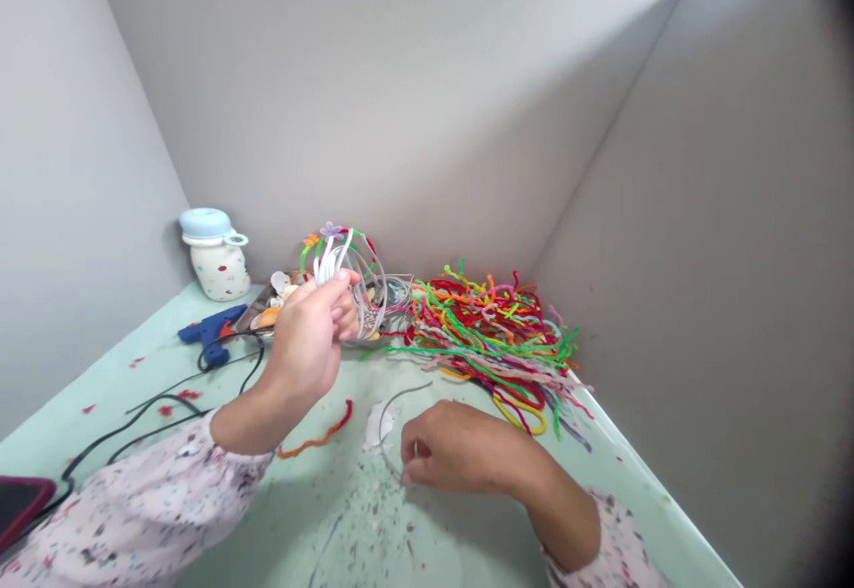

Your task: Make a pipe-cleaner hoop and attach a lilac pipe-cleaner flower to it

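Note:
My left hand [313,330] is raised over the back of the table, its fingers closed around a bunch of thin white hoops [332,259] that look like headbands. Part of the bunch is hidden behind the hand. A lilac flower [331,230] and fuzzy green and red stems show beside the hoops. Low over the table, my right hand [454,446] pinches the lower end of a thin, curved grey wire [384,423]. A white scrap [379,425] lies under the wire. Between my hands rests an orange and red pipe cleaner [320,439].
Many coloured pipe cleaners [494,330] are heaped at the back right, with yellow-handled scissors [524,419] partly beneath. A blue glue gun [212,334] with a black cord [100,437] and a white bottle [219,268] stand left. Grey walls enclose the table.

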The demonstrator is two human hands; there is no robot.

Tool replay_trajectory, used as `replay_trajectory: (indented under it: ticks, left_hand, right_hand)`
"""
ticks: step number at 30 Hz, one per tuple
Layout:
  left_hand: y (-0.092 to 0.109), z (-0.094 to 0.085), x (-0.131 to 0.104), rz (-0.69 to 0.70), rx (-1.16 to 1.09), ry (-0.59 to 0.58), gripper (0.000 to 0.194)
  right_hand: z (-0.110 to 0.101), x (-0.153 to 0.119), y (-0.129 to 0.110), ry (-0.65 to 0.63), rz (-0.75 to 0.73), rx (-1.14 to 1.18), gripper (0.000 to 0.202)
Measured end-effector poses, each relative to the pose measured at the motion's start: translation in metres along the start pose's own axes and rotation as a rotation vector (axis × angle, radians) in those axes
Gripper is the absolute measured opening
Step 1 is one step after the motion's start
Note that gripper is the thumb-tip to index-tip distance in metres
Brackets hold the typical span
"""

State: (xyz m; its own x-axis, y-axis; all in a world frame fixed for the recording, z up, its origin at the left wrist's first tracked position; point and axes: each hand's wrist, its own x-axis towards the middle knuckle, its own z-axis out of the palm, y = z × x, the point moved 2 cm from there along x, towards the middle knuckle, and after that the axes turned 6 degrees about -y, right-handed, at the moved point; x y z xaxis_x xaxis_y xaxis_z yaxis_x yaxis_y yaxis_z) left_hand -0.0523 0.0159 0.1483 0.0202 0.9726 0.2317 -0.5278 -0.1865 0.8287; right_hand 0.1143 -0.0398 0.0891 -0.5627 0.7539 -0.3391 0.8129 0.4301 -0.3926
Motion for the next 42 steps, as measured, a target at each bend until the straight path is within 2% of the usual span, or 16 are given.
replay_trajectory:
  ticks: [4, 6, 8, 11, 12, 14, 16, 18, 21, 25, 27, 30, 33, 37, 39, 42]
  left_hand:
    - [0.0, 0.0, 0.0, -0.009, 0.026, -0.034, 0.006]
    - [-0.001, 0.0, 0.0, -0.059, 0.072, -0.106, 0.006]
    - [-0.003, 0.001, 0.0, -0.156, 0.152, -0.205, 0.008]
    - [-0.007, 0.003, -0.002, -0.3, 0.334, -0.367, 0.017]
    - [-0.008, 0.004, -0.003, -0.33, 0.404, -0.422, 0.021]
    - [-0.012, 0.004, -0.006, -0.367, 0.539, -0.54, 0.024]
    - [-0.015, 0.004, -0.01, -0.388, 0.674, -0.666, 0.02]
    - [-0.016, 0.004, -0.014, -0.368, 0.792, -0.741, 0.017]
    - [-0.013, 0.004, -0.016, -0.311, 0.891, -0.757, 0.016]
    - [-0.013, 0.001, -0.009, -0.237, 0.942, -0.743, 0.011]
    - [-0.016, -0.003, -0.002, -0.217, 0.947, -0.695, 0.017]
    - [-0.026, -0.009, 0.01, -0.211, 0.89, -0.653, 0.025]
    - [-0.036, -0.015, 0.019, -0.235, 0.754, -0.607, 0.026]
    - [-0.045, -0.019, 0.024, -0.298, 0.59, -0.546, 0.032]
    - [-0.048, -0.02, 0.024, -0.348, 0.496, -0.519, 0.033]
    - [-0.05, -0.018, 0.021, -0.422, 0.394, -0.529, 0.034]
  right_hand:
    - [-0.004, 0.007, 0.015, 0.148, -0.047, 0.077, 0.011]
    - [-0.009, 0.01, 0.017, 0.292, -0.1, 0.107, 0.011]
    - [-0.016, 0.01, 0.015, 0.517, -0.143, 0.132, 0.013]
    - [-0.027, 0.003, 0.008, 0.975, -0.157, 0.094, 0.013]
    - [-0.029, 0.0, 0.005, 1.089, -0.174, 0.038, 0.017]
    - [-0.03, -0.003, -0.002, 1.17, -0.243, -0.109, 0.035]
    - [-0.027, -0.002, -0.007, 1.072, -0.327, -0.219, 0.052]
    - [-0.024, 0.001, -0.009, 0.927, -0.377, -0.233, 0.059]
    - [-0.022, 0.005, -0.006, 0.793, -0.342, -0.18, 0.053]
    - [-0.023, 0.008, 0.003, 0.753, -0.217, -0.099, 0.039]
    - [-0.024, 0.01, 0.009, 0.742, -0.145, -0.043, 0.029]
    - [-0.025, 0.015, 0.021, 0.773, -0.05, 0.078, 0.02]
    - [-0.026, 0.021, 0.035, 0.778, 0.044, 0.293, 0.017]
    - [-0.028, 0.025, 0.046, 0.609, 0.099, 0.611, 0.019]
    - [-0.031, 0.023, 0.045, 0.53, 0.078, 0.619, 0.022]
    - [-0.033, 0.02, 0.042, 0.504, 0.01, 0.634, 0.028]
